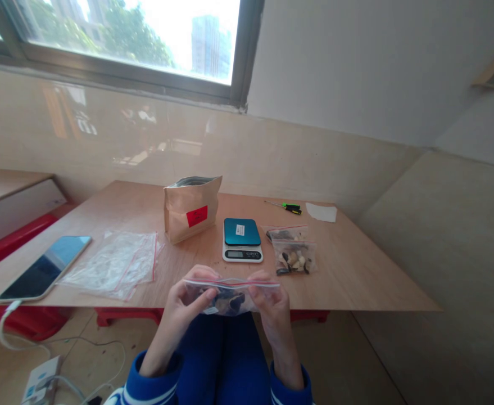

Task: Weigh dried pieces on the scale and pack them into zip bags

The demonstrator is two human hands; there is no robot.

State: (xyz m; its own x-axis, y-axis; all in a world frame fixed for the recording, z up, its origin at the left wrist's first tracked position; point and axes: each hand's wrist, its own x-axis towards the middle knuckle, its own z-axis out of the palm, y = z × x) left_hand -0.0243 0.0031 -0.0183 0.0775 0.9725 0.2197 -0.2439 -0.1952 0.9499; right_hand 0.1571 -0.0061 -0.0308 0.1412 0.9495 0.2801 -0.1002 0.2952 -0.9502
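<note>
Between my two hands hangs a clear zip bag (pixel 230 304) with a red line along its top and dark, mixed pieces inside. My left hand (pixel 191 298) pinches its left end, thumb in front and fingers behind. My right hand (pixel 270 298) pinches the zip strip toward the right end in the same way. Just beyond the bag sits a kitchen scale (pixel 242 239) with a blue plate and a white base. To its right lie two filled zip bags, the nearer bag (pixel 295 259) showing pale and dark pieces, the farther bag (pixel 286 232) partly covered by it.
A brown paper pouch (pixel 191 211) with a red label stands open-topped behind the scale. Flat clear bags (pixel 116 261) lie at left beside a phone (pixel 46 267) on a cable. Screwdrivers (pixel 289 208) and a white paper piece (pixel 321 212) lie at the back right.
</note>
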